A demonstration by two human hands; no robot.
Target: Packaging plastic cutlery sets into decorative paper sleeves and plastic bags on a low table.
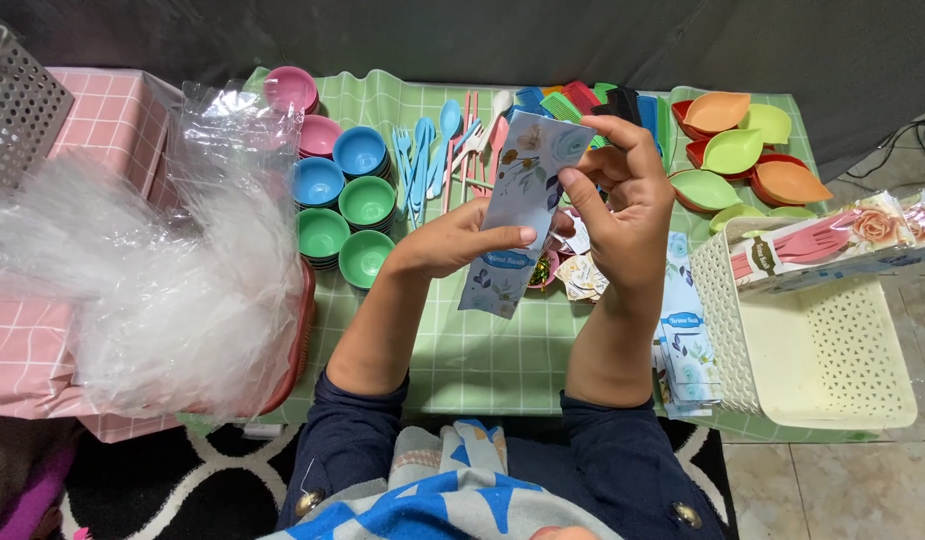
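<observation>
Centre of frame: both hands hold a floral paper sleeve (519, 215), a flat printed card pouch, pale blue w/ flower pattern, tilted slightly. Left hand (462, 240) grips it from the lower left, thumb pressed across the front, fingers closed behind. Right hand (622, 195) pinches the upper right edge, fingers curled narrow at the sleeve's top. Looks like the opening-the-sleeve step of a packing job; my read is the next move needs the mouth spread w/ a gentle pinch so the thin card doesn't crease.

Under the hands, a green checked tablecloth (482, 350), soft and slightly wavy at the far edge. Upper centre-left: stacks of small round plastic bowls (342, 200), glossy, blue, green, pink. Just right of them, plastic cutlery (442, 150) in blue, pink, white, laid in a loose row. Upper right: leaf-shaped plastic dishes (742, 150), orange, lime, red. Right side: cream perforated plastic basket (832, 370), rigid, w/ a packed cutlery set (832, 245) resting across its rim. More floral sleeves (687, 350) stacked just left of the basket. Left of frame: heap of crinkly clear plastic bags (152, 280).
</observation>
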